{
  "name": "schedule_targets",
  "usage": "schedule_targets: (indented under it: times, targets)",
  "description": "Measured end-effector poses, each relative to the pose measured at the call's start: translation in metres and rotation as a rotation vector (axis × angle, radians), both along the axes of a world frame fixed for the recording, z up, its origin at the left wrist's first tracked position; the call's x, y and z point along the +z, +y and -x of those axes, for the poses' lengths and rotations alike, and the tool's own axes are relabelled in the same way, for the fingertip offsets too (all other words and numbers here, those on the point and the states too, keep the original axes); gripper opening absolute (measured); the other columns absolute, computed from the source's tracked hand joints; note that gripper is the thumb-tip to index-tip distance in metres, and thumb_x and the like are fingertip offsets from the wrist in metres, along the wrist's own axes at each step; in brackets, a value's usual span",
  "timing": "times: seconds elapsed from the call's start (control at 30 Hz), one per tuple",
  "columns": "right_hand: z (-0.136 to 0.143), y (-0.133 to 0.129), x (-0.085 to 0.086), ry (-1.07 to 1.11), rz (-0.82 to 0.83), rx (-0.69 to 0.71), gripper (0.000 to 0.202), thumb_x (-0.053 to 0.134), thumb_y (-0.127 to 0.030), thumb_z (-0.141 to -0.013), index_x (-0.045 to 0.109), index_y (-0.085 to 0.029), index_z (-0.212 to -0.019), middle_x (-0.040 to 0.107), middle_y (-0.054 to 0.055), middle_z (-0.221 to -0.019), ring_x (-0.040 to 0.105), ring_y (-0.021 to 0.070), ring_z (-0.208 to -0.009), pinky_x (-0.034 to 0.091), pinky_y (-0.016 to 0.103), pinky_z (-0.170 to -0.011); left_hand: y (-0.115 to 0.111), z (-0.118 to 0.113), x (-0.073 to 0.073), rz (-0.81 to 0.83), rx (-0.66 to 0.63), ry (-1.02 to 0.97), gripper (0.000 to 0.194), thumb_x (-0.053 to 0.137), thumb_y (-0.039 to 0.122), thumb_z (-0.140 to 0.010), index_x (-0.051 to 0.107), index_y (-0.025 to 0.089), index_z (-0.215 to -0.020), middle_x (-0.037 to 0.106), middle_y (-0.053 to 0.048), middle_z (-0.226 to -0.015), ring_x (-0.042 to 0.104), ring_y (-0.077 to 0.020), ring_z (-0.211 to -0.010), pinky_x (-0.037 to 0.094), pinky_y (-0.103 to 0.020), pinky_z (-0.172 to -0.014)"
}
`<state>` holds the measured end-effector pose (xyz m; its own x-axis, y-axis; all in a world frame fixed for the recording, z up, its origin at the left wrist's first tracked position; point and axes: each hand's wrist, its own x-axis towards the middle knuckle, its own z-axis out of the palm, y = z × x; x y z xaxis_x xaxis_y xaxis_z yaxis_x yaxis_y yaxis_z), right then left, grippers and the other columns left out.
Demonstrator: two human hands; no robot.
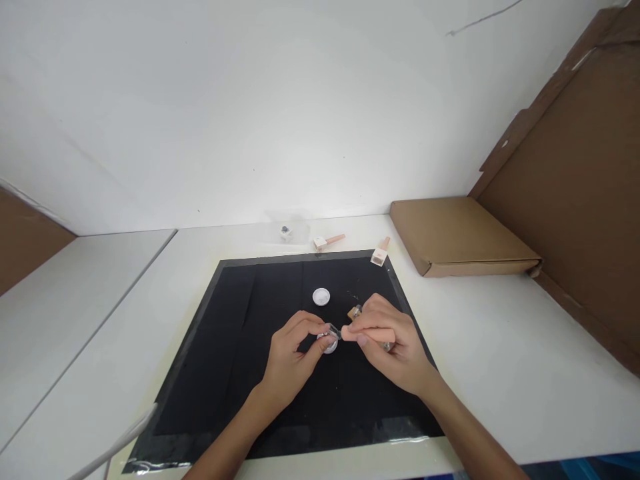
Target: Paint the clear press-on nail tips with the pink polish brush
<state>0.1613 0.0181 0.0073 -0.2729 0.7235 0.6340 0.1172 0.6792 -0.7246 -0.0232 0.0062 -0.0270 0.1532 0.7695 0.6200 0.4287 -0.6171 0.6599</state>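
And here the small piece [332,331] at the left fingertips [326,339] is too small to make out; the right hand [393,337] partly hides something beneath it, and the box [575,167] runs out past the right edge.

The left hand [293,357] and the right hand [397,347] are bare. Each wrist is uncovered and narrower than the adjoining forearm. The left forearm [227,430] and the right forearm [470,427] are bare along their visible length, smooth, and slender in profile. Fingernail detail is too small to tell.
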Motion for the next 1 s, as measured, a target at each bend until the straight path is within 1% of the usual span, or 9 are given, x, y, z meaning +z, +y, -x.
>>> schedule_targets:
  times: [0.1,0.17,0.3,0.47,0.53,0.63,0.8,0.93,1.0]
  targets:
    - [-0.0018,0.0008,-0.0015,0.028,-0.024,-0.003,0.023,0.052,-0.006,-0.080,0.063,-0.022,-0.069,0.063,0.001,-0.059,0.047,0.0165,-0.058,0.040,0.031,-0.056,-0.0001,0.0001,-0.0008,-0.004,-0.008,-0.007,0.010,0.066,0.006,-0.076,0.064,0.015,-0.075,0.066,-0.004,-0.073,0.064,-0.0128,-0.067,0.052,-0.022,-0.061]
    - [-0.0030,0.0007,-0.0020,0.055,-0.008,0.009,0.022,0.052,-0.007,-0.082,0.065,-0.022,-0.072,0.065,0.001,-0.062,0.048,0.0167,-0.060,0.040,0.032,-0.058,-0.0004,0.0002,-0.0009,-0.007,-0.009,-0.006,0.010,0.067,0.006,-0.076,0.063,0.015,-0.074,0.065,-0.003,-0.073,0.064,-0.0127,-0.067,0.052,-0.022,-0.061]
    - [-0.0025,-0.0003,-0.0005,0.027,0.039,0.041,0.018,0.055,-0.010,-0.084,0.068,-0.023,-0.088,0.068,0.002,-0.070,0.053,0.0175,-0.065,0.044,0.034,-0.062,-0.0009,0.0001,-0.0003,-0.008,-0.016,-0.005,0.012,0.066,0.006,-0.076,0.063,0.015,-0.071,0.065,-0.003,-0.073,0.064,-0.0126,-0.068,0.052,-0.021,-0.061]
    - [-0.0035,0.0006,-0.0034,0.040,0.012,0.028,0.022,0.053,-0.010,-0.083,0.066,-0.022,-0.070,0.064,0.002,-0.060,0.049,0.0174,-0.059,0.041,0.033,-0.056,-0.0011,-0.0007,0.0000,-0.030,-0.015,-0.015,0.012,0.063,0.007,-0.079,0.062,0.016,-0.071,0.065,-0.004,-0.074,0.065,-0.0135,-0.068,0.053,-0.023,-0.061]
    - [-0.0040,0.0006,-0.0044,0.053,0.017,0.038,0.021,0.053,-0.013,-0.084,0.067,-0.023,-0.073,0.065,0.002,-0.062,0.049,0.0179,-0.061,0.042,0.035,-0.058,-0.0011,-0.0011,0.0001,-0.029,-0.011,-0.018,0.011,0.063,0.009,-0.080,0.062,0.017,-0.071,0.065,-0.004,-0.074,0.065,-0.0142,-0.068,0.054,-0.024,-0.060]
    - [-0.0027,-0.0003,-0.0028,0.044,0.046,0.075,0.016,0.056,-0.013,-0.083,0.069,-0.022,-0.085,0.065,0.003,-0.068,0.052,0.0180,-0.064,0.045,0.035,-0.061,-0.0011,-0.0014,0.0004,-0.022,-0.009,-0.019,0.014,0.064,0.010,-0.079,0.061,0.017,-0.068,0.065,-0.004,-0.072,0.065,-0.0142,-0.067,0.054,-0.024,-0.059]
    - [-0.0011,-0.0010,-0.0001,0.044,0.030,0.058,0.017,0.054,-0.013,-0.083,0.066,-0.022,-0.076,0.063,0.002,-0.061,0.049,0.0176,-0.060,0.042,0.032,-0.055,-0.0006,-0.0009,0.0000,-0.029,-0.013,-0.013,0.013,0.063,0.009,-0.079,0.062,0.017,-0.069,0.065,-0.004,-0.072,0.065,-0.0145,-0.067,0.054,-0.024,-0.059]
    - [-0.0024,-0.0009,-0.0007,0.043,0.040,0.061,0.015,0.055,-0.014,-0.083,0.068,-0.022,-0.084,0.063,0.003,-0.066,0.052,0.0180,-0.063,0.043,0.032,-0.057,-0.0005,-0.0004,-0.0004,-0.025,-0.024,-0.011,0.014,0.064,0.007,-0.078,0.061,0.016,-0.068,0.065,-0.004,-0.073,0.065,-0.0141,-0.068,0.054,-0.023,-0.061]
    - [-0.0028,-0.0010,-0.0007,0.034,0.038,0.052,0.016,0.056,-0.011,-0.082,0.068,-0.022,-0.083,0.063,0.003,-0.065,0.052,0.0177,-0.063,0.043,0.032,-0.057,-0.0006,-0.0005,-0.0006,-0.023,-0.022,-0.016,0.015,0.064,0.006,-0.077,0.060,0.016,-0.067,0.065,-0.004,-0.073,0.065,-0.0138,-0.068,0.054,-0.023,-0.061]
